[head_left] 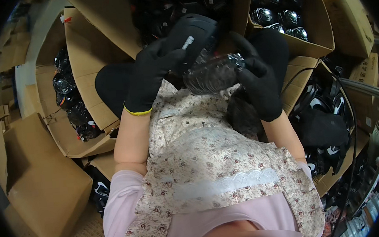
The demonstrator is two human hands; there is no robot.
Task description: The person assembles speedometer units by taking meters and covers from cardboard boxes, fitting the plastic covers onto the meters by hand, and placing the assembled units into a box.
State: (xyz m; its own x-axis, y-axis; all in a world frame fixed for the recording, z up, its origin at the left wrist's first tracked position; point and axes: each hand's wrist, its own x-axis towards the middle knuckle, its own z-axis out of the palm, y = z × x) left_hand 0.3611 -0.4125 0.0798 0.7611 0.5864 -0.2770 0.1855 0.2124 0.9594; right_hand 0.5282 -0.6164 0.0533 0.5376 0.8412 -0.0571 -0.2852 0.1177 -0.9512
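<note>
My left hand [150, 70], in a black glove with a yellow cuff edge, is closed around a black, hard-looking curved pad [194, 31] with a small white mark. Just below the pad, above my lap, is a dark bundle in clear plastic wrap [213, 75]. My right hand [261, 84], also in a black glove, pinches the bundle's gathered right end, with one finger raised. The bundle's contents are blurred by the shiny film. Another dark wrapped piece [242, 114] lies against the flowered apron [201, 157] below my right hand.
An open carton [323, 41] at the far right holds several shiny wrapped black rounded pieces. Dark goods fill the box straight ahead. Wrapped items sit in a left carton [90, 77]; a right box holds black-and-white gear [324, 130]. A black cable [354, 128] loops down the right side.
</note>
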